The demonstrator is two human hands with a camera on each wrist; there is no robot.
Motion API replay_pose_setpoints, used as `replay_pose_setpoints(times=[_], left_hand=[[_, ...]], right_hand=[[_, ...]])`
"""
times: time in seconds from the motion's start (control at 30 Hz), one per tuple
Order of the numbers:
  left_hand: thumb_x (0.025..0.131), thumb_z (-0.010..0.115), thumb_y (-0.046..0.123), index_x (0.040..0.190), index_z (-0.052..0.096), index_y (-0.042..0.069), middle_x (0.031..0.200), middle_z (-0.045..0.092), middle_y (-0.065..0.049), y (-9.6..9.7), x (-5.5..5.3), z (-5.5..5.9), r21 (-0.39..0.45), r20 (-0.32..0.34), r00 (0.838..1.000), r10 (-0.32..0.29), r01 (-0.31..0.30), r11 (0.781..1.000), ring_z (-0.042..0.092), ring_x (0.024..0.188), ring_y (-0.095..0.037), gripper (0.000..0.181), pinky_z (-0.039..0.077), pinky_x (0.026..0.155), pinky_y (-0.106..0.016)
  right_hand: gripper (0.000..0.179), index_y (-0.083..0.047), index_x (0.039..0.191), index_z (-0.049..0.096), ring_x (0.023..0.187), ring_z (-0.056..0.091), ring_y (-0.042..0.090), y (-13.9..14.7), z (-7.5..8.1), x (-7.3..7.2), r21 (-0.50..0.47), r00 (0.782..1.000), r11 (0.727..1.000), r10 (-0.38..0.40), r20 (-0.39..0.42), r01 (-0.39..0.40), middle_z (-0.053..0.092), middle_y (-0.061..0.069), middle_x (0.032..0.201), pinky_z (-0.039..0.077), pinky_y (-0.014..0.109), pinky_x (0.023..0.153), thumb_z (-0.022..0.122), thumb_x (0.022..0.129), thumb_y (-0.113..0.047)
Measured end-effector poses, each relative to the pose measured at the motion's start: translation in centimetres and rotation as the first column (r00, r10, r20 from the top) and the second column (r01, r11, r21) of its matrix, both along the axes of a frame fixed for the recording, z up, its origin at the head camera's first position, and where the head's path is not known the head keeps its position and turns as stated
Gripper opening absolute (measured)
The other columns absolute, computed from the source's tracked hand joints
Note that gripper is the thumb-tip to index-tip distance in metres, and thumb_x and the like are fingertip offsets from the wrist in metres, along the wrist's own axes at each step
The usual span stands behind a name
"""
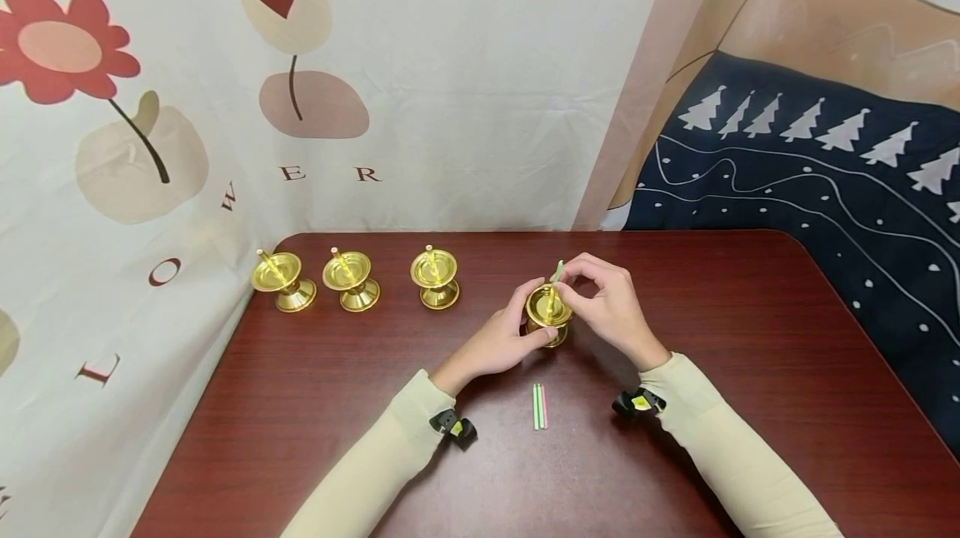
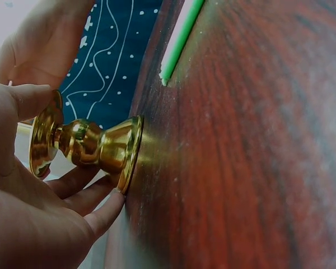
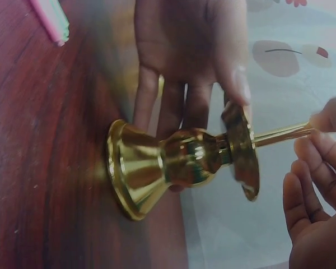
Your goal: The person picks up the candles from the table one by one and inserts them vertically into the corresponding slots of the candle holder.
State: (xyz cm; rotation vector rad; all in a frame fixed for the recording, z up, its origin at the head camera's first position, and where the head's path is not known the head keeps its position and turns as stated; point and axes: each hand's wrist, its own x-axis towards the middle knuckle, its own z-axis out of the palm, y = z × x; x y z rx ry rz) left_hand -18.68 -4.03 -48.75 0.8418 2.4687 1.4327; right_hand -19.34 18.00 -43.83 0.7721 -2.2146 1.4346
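A shiny brass candle holder point(image 1: 540, 311) with a round dish, a central tube and a flared foot stands upright on the table. My left hand point(image 1: 498, 342) grips it from the left, with the thumb at the dish rim and fingers round the stem and foot point(image 2: 116, 151). At the top of the tube point(image 3: 280, 135), my right hand point(image 1: 609, 301) pinches a thin green stick point(image 1: 559, 266), perhaps a slim candle. Its lower end is hidden by the fingers. Nearer the front, a few thin green and pink sticks point(image 1: 540, 406) lie side by side.
Three matching brass holders stand along the back left: the leftmost point(image 1: 276, 273), the one beside it point(image 1: 347, 273) and a third point(image 1: 435, 271) further right. Printed cloth point(image 1: 480, 105) hangs behind the dark red wooden table point(image 1: 315, 405).
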Motion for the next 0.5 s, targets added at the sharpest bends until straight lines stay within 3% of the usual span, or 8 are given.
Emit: replay_pose_setpoints(times=[0.03,0.1,0.17,0.23,0.33,0.4,0.5], left_hand=[[0.108,0.067,0.046,0.172,0.027,0.017,0.149,0.063,-0.02,-0.1,-0.2,-0.4,-0.002,-0.016,1.0,-0.003,0.003,1.0,0.066,0.13,-0.028,0.082,0.052,0.11,-0.048],[0.106,0.071,0.045,0.172,0.027,0.017,0.151,0.062,-0.019,-0.2,-0.1,-0.1,0.01,0.007,1.0,-0.005,0.005,1.0,0.064,0.133,-0.027,0.084,0.051,0.112,-0.048],[0.106,0.071,0.047,0.172,0.027,0.016,0.148,0.064,-0.017,-0.4,-0.6,-1.2,-0.002,-0.025,1.0,-0.004,0.004,1.0,0.066,0.131,-0.025,0.086,0.053,0.109,-0.043],[0.105,0.072,0.047,0.172,0.026,0.015,0.149,0.065,-0.016,-0.7,-0.6,-1.3,0.003,-0.021,1.0,-0.013,0.013,1.0,0.065,0.134,-0.025,0.088,0.052,0.11,-0.043],[0.106,0.071,0.046,0.172,0.025,0.013,0.148,0.066,-0.016,-1.4,-0.3,-0.9,-0.011,-0.027,0.999,-0.016,0.016,1.0,0.064,0.136,-0.028,0.087,0.052,0.112,-0.045],[0.106,0.071,0.042,0.171,0.026,0.01,0.148,0.065,-0.018,-1.8,0.4,0.5,-0.008,0.001,1.0,-0.014,0.014,1.0,0.062,0.139,-0.033,0.085,0.049,0.116,-0.05],[0.106,0.071,0.035,0.169,0.03,0.005,0.146,0.066,-0.021,-2.3,0.8,1.4,-0.026,0.001,1.0,0.008,-0.008,1.0,0.063,0.138,-0.036,0.081,0.05,0.116,-0.051]], right_hand=[[0.017,-0.009,0.098,0.08,0.091,0.069,0.021,0.0,-0.1,0.0,0.019,1.0,1.0,0.001,0.004,-0.001,0.076,0.0,0.1,0.056,0.028,0.08,0.085,0.09,0.005],[0.02,-0.006,0.106,0.081,0.1,0.069,0.024,0.1,-0.3,0.0,0.06,1.0,0.998,0.009,0.02,-0.01,0.076,0.003,0.106,0.057,0.038,0.089,0.089,0.088,-0.001],[0.033,-0.004,0.116,0.08,0.111,0.068,0.026,0.1,-0.6,0.0,0.115,0.999,0.993,0.009,0.05,-0.015,0.076,0.005,0.115,0.056,0.048,0.096,0.093,0.086,-0.009],[0.046,-0.005,0.125,0.079,0.12,0.066,0.027,0.2,-0.8,-0.1,0.164,0.996,0.986,0.011,0.089,-0.026,0.074,0.007,0.122,0.054,0.054,0.1,0.096,0.084,-0.016],[0.057,-0.005,0.131,0.076,0.122,0.066,0.028,0.3,-1.3,-0.1,0.227,0.992,0.973,0.007,0.128,-0.036,0.072,0.008,0.128,0.054,0.056,0.101,0.097,0.081,-0.022],[0.06,-0.004,0.133,0.076,0.12,0.067,0.03,0.3,-1.6,-0.2,0.253,0.991,0.967,0.006,0.136,-0.041,0.072,0.009,0.128,0.054,0.055,0.1,0.098,0.08,-0.024],[0.06,-0.005,0.133,0.076,0.118,0.068,0.03,0.4,-1.8,-0.1,0.273,0.991,0.961,0.006,0.133,-0.043,0.072,0.009,0.127,0.054,0.055,0.099,0.098,0.081,-0.025]])
